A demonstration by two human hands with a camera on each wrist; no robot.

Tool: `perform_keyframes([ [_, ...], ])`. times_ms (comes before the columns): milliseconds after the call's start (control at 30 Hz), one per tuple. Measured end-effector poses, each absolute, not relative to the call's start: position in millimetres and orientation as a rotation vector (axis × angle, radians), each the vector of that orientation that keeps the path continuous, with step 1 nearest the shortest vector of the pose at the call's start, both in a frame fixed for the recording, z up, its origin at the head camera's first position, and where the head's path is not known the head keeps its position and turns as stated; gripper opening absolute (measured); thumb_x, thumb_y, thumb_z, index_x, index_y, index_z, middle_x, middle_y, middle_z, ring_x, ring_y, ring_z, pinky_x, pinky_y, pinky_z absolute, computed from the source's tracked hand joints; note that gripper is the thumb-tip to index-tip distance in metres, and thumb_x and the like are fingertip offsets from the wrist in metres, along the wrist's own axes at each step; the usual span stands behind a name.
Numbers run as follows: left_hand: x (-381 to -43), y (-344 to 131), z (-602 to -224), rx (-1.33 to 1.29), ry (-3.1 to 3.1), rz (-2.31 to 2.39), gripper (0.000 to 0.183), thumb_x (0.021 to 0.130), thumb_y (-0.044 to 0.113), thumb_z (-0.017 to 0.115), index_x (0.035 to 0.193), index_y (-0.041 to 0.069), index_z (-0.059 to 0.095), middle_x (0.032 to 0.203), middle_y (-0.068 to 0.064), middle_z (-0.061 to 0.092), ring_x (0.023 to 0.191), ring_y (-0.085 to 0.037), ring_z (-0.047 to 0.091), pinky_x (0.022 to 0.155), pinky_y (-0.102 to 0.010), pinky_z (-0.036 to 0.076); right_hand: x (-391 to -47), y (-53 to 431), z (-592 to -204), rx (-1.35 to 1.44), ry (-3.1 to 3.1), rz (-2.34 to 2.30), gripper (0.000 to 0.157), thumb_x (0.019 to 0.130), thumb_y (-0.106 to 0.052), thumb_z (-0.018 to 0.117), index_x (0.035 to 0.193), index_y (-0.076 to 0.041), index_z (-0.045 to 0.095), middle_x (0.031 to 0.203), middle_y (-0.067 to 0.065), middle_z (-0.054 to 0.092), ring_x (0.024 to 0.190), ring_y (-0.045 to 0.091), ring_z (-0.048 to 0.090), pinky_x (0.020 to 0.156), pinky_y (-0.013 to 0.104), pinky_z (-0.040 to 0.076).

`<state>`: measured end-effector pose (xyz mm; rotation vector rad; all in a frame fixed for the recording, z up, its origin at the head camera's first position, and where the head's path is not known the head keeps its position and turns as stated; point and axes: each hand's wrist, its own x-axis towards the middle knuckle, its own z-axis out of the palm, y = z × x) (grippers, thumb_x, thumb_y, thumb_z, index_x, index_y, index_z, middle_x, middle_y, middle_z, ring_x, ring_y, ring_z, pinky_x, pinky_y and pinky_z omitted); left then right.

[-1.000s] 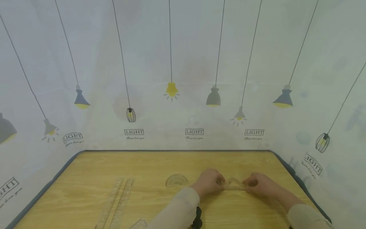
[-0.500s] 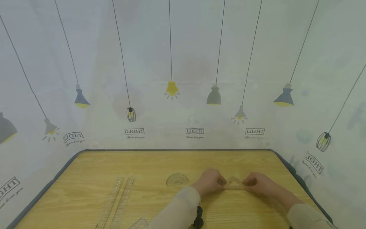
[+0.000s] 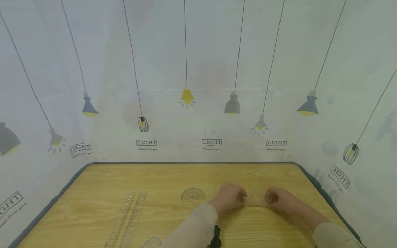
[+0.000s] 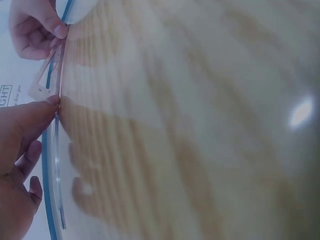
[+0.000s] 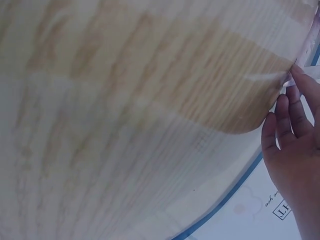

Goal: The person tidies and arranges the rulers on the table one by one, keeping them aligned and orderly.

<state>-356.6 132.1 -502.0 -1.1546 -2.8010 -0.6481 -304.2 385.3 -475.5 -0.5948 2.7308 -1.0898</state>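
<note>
A clear plastic set square [image 3: 256, 203] is held between both hands at the right of the wooden table. My left hand [image 3: 231, 198] pinches its left end between thumb and fingers. At the opposite end, my right hand [image 3: 283, 201] pinches it the same way. The left wrist view shows the set square [image 4: 41, 90] with its long edge close over the tabletop. To the left of the hands lies a clear protractor [image 3: 193, 195], flat on the wood.
Two clear rulers [image 3: 134, 218] lie side by side at the table's left. Another clear, marked piece [image 3: 152, 242] shows at the front edge, partly covered by the left sleeve [image 3: 193, 225]. A white curtain printed with lamps [image 3: 211, 113] surrounds the table [image 3: 167, 175].
Both hands stay nearly in place, still pinching the set square. Its raised peak, distinct earlier, now looks fainter between the hands. The protractor and rulers lie as before.
</note>
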Motion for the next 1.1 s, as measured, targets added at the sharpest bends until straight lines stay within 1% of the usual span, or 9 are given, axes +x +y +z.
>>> perform_keyframes([
  [100,-353.8,132.3,-499.8,-1.153,-2.819,-0.656,0.025,0.083,0.027,0.079,0.106,0.026,0.070,0.087,0.023,0.065,0.093,-0.002,0.056,0.092,-0.037,0.043,-303.0,383.7,-475.1,-0.592,2.773,-1.050,0.018,0.085,-0.001,0.072,0.098,-0.003,0.061,0.090,0.001,0.061,0.083,0.015,0.057,0.070,0.028,0.050],
  [167,-351.6,131.9,-496.6,-1.157,-2.837,-0.670,0.025,0.083,0.027,0.079,0.106,0.025,0.069,0.087,0.023,0.065,0.091,-0.001,0.057,0.092,-0.036,0.043,-302.1,381.7,-474.7,-0.563,2.809,-1.013,0.015,0.086,-0.002,0.070,0.097,-0.005,0.061,0.089,-0.001,0.061,0.082,0.015,0.056,0.070,0.029,0.049],
  [367,-346.0,131.0,-491.3,-1.183,-2.827,-0.660,0.023,0.083,0.024,0.079,0.104,0.023,0.067,0.087,0.020,0.066,0.083,0.004,0.059,0.080,-0.019,0.046,-297.9,375.8,-471.3,-0.498,2.857,-0.987,0.012,0.086,-0.003,0.070,0.092,-0.009,0.061,0.086,-0.002,0.060,0.081,0.015,0.055,0.069,0.031,0.047],
  [433,-344.5,130.7,-491.2,-1.188,-2.820,-0.646,0.022,0.084,0.024,0.079,0.102,0.023,0.067,0.086,0.021,0.066,0.082,0.005,0.059,0.076,-0.016,0.046,-296.0,374.9,-469.9,-0.522,2.852,-0.993,0.011,0.087,-0.003,0.070,0.090,-0.009,0.060,0.086,-0.002,0.060,0.081,0.014,0.054,0.069,0.030,0.047],
  [567,-342.0,128.7,-490.3,-1.207,-2.806,-0.656,0.020,0.084,0.024,0.078,0.101,0.023,0.067,0.085,0.020,0.065,0.080,0.005,0.058,0.073,-0.015,0.045,-292.8,373.8,-466.6,-0.580,2.829,-1.011,0.011,0.087,-0.005,0.070,0.089,-0.008,0.060,0.086,-0.002,0.060,0.080,0.011,0.054,0.068,0.028,0.048],
  [667,-339.5,124.5,-487.6,-1.237,-2.797,-0.698,0.020,0.085,0.020,0.078,0.101,0.022,0.066,0.085,0.019,0.065,0.078,0.005,0.058,0.071,-0.014,0.045,-289.7,371.0,-463.5,-0.616,2.817,-1.018,0.011,0.087,-0.006,0.071,0.090,-0.009,0.060,0.087,-0.003,0.061,0.080,0.008,0.055,0.069,0.028,0.048],
  [767,-335.3,119.6,-482.7,-1.263,-2.809,-0.753,0.020,0.085,0.016,0.077,0.102,0.021,0.066,0.085,0.018,0.064,0.078,0.004,0.058,0.070,-0.014,0.045,-285.8,367.2,-460.3,-0.642,2.815,-1.022,0.011,0.087,-0.006,0.071,0.090,-0.008,0.060,0.087,-0.003,0.062,0.081,0.008,0.056,0.070,0.028,0.049],
  [933,-326.6,110.6,-472.5,-1.278,-2.846,-0.861,0.019,0.086,0.016,0.076,0.102,0.020,0.066,0.085,0.017,0.064,0.078,0.004,0.058,0.071,-0.014,0.046,-280.0,361.2,-456.5,-0.642,2.828,-0.999,0.012,0.087,-0.006,0.071,0.090,-0.010,0.060,0.088,-0.004,0.061,0.083,0.008,0.057,0.072,0.027,0.050],
  [1100,-320.1,100.7,-465.9,-1.332,-2.869,-1.000,0.022,0.084,0.007,0.076,0.101,0.017,0.066,0.082,0.015,0.064,0.074,0.003,0.059,0.068,-0.014,0.048,-273.7,355.5,-452.8,-0.715,2.783,-1.038,0.012,0.087,-0.005,0.070,0.091,-0.009,0.060,0.087,-0.004,0.061,0.082,0.007,0.057,0.070,0.026,0.051],
])
